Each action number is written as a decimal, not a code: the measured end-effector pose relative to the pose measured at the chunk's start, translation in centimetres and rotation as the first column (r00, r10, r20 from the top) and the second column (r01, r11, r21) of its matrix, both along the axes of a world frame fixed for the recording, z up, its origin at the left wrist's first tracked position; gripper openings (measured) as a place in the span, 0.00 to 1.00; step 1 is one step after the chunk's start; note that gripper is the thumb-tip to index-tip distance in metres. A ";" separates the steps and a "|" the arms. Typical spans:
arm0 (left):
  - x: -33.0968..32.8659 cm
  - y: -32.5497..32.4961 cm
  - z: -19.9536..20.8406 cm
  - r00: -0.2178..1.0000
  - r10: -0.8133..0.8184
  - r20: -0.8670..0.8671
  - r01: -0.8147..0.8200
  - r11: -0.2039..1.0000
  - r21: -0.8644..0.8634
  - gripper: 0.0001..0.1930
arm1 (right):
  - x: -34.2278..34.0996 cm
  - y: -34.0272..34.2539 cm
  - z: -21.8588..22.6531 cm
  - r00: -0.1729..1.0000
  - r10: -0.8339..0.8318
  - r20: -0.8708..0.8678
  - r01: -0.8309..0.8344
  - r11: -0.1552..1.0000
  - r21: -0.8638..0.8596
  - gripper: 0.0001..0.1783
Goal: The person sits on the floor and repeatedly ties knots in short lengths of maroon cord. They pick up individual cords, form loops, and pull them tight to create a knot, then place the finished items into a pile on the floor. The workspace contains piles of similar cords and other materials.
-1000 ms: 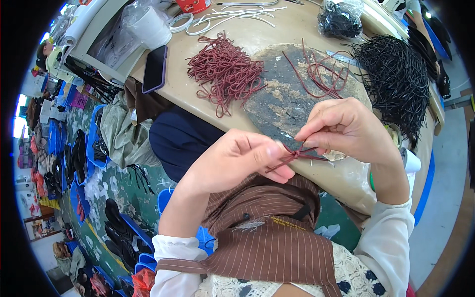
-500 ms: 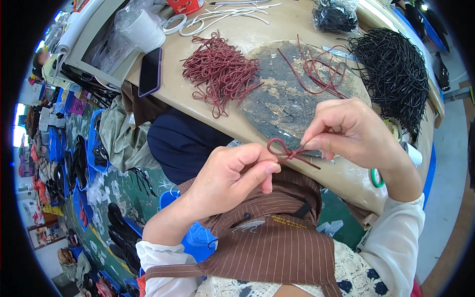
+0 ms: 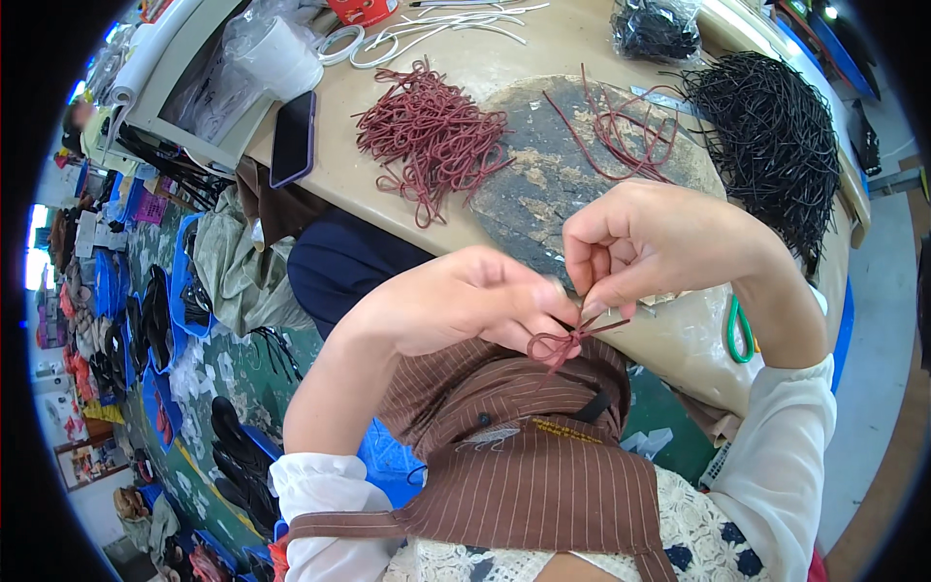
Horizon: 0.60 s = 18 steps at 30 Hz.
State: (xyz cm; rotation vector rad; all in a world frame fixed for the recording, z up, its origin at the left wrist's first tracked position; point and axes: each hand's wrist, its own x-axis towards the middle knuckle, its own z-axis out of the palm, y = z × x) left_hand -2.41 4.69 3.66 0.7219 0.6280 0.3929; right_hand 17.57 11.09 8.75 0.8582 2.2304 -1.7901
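Between my hands, over the near table edge, hangs a small dark red cord bow (image 3: 555,343) with thin loops and loose ends. My left hand (image 3: 485,299) is closed, its fingertips pinching the bow's left side. My right hand (image 3: 640,247) pinches the cord at the knot between thumb and forefinger, with the other fingers curled. Just beyond my right hand, loose red cords (image 3: 635,136) lie on a worn grey round board (image 3: 524,194). A heap of tied red cord bows (image 3: 427,131) rests on the table left of the board.
A large bundle of black cords (image 3: 766,136) lies at the right. Green-handled scissors or a green ring (image 3: 739,332) sits at the right table edge. A phone (image 3: 293,141), white cords (image 3: 436,34) and a white roll (image 3: 276,60) are toward the far left. Blue bins (image 3: 393,466) stand on the floor.
My left hand has turned over, fingers now pointing down onto the bow. The right hand has shifted slightly left, and the bow has tilted and dropped a little.
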 end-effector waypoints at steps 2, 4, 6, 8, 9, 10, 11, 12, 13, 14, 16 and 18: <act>0.6 0.6 0.5 0.995 -0.079 -0.053 0.079 0.997 0.006 0.14 | 0.0 -0.1 0.2 1.000 -0.023 -0.014 0.023 1.000 0.013 0.06; 0.9 0.5 0.0 0.999 -0.030 -0.040 0.026 0.996 -0.087 0.13 | 0.2 -0.3 0.3 0.995 -0.091 -0.035 0.091 0.996 -0.006 0.06; 1.0 0.4 -0.2 1.000 0.007 -0.022 -0.010 0.990 -0.144 0.12 | 0.7 -0.6 -0.1 0.988 -0.127 -0.088 0.129 0.992 0.017 0.06; 1.2 0.3 -0.3 1.000 0.030 0.007 -0.028 0.985 -0.169 0.11 | 1.1 -1.0 -0.7 0.971 -0.184 -0.152 0.186 0.983 -0.002 0.05; 1.2 0.3 -0.6 0.999 0.040 0.035 -0.034 0.986 -0.163 0.11 | 1.3 -1.2 -1.1 0.956 -0.224 -0.189 0.221 0.975 -0.033 0.05; 1.3 0.2 -1.1 0.997 0.051 0.062 -0.041 0.987 -0.157 0.11 | 1.5 -1.4 -1.4 0.938 -0.263 -0.224 0.255 0.965 -0.065 0.05; 1.3 0.2 -1.3 0.994 0.062 0.089 -0.048 0.988 -0.148 0.10 | 1.7 -1.5 -1.7 0.889 -0.361 -0.282 0.354 0.932 -0.079 0.07; 1.3 0.2 -1.2 0.991 0.105 0.079 -0.091 0.984 -0.156 0.10 | 1.9 -1.5 -1.8 0.825 -0.452 -0.338 0.446 0.889 -0.099 0.09; 1.2 0.0 -1.0 0.987 0.148 0.069 -0.136 0.977 -0.164 0.09 | 2.3 -1.6 -2.1 0.750 -0.535 -0.390 0.532 0.838 -0.126 0.11; 1.3 0.1 -0.7 0.981 0.185 0.063 -0.172 0.971 -0.167 0.09 | 3.4 -1.6 -2.3 0.728 -0.550 -0.408 0.542 0.827 -0.148 0.16; 1.1 0.2 -0.6 0.975 0.219 0.029 -0.212 0.964 -0.159 0.09 | 3.6 -3.0 -4.3 0.622 -0.604 -0.499 0.561 0.788 -0.253 0.18; 1.1 0.3 -0.4 0.972 0.235 0.016 -0.231 0.963 -0.137 0.09 | 3.5 -5.0 -5.9 0.525 -0.654 -0.544 0.558 0.748 -0.360 0.21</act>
